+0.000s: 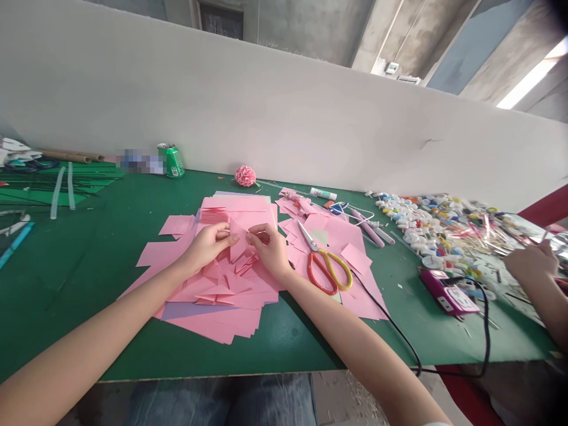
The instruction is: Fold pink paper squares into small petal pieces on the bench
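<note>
My left hand [213,244] and my right hand [268,248] pinch a small piece of pink paper [238,236] between them, with a slanting edge showing. Below the hands lie loose pink sheets [208,322] with a purple sheet among them. Several small folded pink pieces [226,286] rest on top. Just beyond my fingers is a stack of pink paper strips [213,214]. Scissors [328,269] with one red and one yellow handle loop lie to the right of my right hand, on pink scraps.
A pink paper ball [245,176], a glue stick [323,194] and a green can [171,160] stand toward the wall. At right are a purple power strip [448,293] with a black cord, a heap of small white and coloured pieces [417,231], and another person's hand [532,260].
</note>
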`<action>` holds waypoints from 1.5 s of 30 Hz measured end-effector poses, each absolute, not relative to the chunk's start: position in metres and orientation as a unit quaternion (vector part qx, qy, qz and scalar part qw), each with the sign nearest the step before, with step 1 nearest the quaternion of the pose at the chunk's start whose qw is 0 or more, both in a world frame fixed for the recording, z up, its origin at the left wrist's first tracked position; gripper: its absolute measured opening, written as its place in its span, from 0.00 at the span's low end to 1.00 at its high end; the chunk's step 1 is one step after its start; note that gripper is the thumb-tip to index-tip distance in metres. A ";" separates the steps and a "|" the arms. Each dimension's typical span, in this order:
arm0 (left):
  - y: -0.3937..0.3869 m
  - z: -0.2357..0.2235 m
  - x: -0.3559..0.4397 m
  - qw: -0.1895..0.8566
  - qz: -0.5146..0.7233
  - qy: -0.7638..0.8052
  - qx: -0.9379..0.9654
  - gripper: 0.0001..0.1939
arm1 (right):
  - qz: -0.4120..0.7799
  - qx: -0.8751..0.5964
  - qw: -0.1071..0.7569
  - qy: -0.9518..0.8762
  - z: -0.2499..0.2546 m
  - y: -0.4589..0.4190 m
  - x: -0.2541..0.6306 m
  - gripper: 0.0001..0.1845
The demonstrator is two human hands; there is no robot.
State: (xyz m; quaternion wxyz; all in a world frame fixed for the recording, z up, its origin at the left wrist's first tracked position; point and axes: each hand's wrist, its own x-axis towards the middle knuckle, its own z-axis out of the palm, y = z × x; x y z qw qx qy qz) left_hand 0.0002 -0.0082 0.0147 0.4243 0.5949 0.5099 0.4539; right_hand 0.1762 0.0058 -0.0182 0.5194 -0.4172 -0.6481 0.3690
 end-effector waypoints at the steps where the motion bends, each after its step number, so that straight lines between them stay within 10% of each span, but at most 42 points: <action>1: -0.008 0.015 0.000 0.435 0.448 0.505 0.595 0.21 | 0.369 -0.417 0.519 -0.649 -0.018 0.006 0.176 0.07; 45: -0.005 0.014 -0.006 0.428 0.471 0.516 0.573 0.19 | 0.352 -0.428 0.547 -0.627 -0.017 0.007 0.179 0.09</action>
